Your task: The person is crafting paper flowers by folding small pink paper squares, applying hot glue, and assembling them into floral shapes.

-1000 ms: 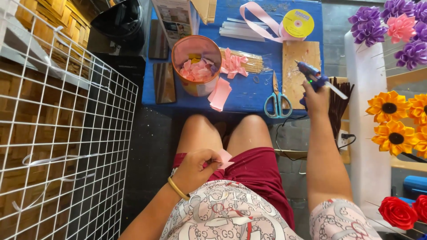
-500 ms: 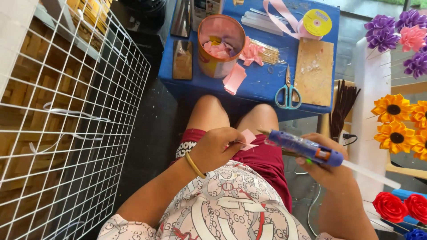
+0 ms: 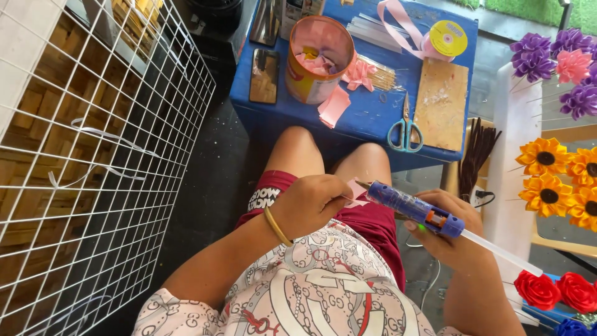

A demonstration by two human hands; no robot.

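Observation:
My left hand is over my lap, fingers closed on a small pink ribbon piece with a thin stick. My right hand grips a blue glue gun with a clear glue stick trailing out behind it. The gun's nozzle points left and sits right at the pink piece. Both hands hover above my red shorts, below the blue table.
On the blue table stand a can of pink ribbon pieces, a phone, scissors, a wooden board and a pink ribbon spool. A white wire grid leans at left. Paper flowers fill the right.
My right hand brought the glue gun from the table down to my lap, beside the left hand. Its nozzle now meets the pink piece.

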